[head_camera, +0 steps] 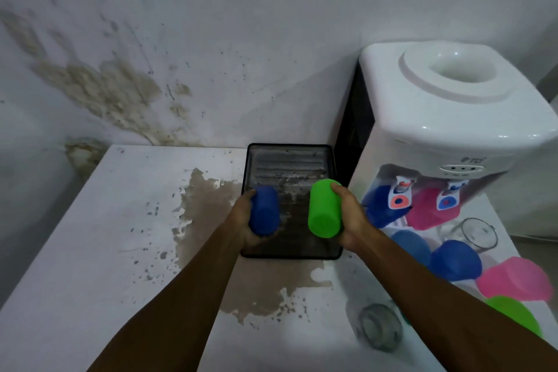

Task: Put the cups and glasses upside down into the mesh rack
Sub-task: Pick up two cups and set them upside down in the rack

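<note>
Hands meet over the black mesh rack [290, 160] at frame centre: the left hand [241, 220] has its grip wrapped round a blue cup [265, 211], the right hand [350, 214] clasps a green cup [324, 208]. More cups [456, 260] and a glass [380, 326] sit lower right on the stained desk [90, 251].

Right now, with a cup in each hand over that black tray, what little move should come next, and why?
Probably lower both cups onto the mesh rack, base up. The left hand holds the blue cup and the right hand the green cup just above it, the green one's closed base towards the camera, and the rack's floor shows no cups yet.
</note>
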